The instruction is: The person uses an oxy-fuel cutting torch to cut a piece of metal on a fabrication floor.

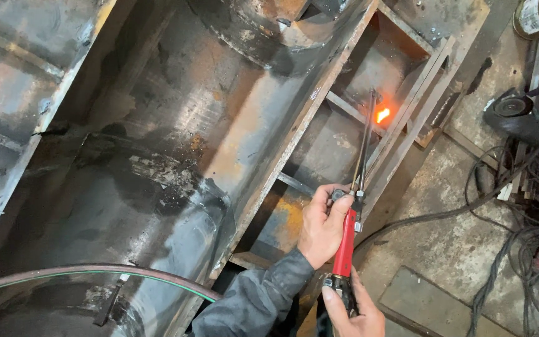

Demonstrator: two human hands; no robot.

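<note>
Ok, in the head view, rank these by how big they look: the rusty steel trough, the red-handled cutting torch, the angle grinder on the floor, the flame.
1. Rusty steel trough
2. Red-handled cutting torch, though it is nearest the camera
3. Angle grinder
4. Flame

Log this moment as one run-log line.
left hand: grips torch valve end | right hand: holds torch base | flame: lit at steel frame

Right hand [352,312] – cut off by bottom edge.
</note>
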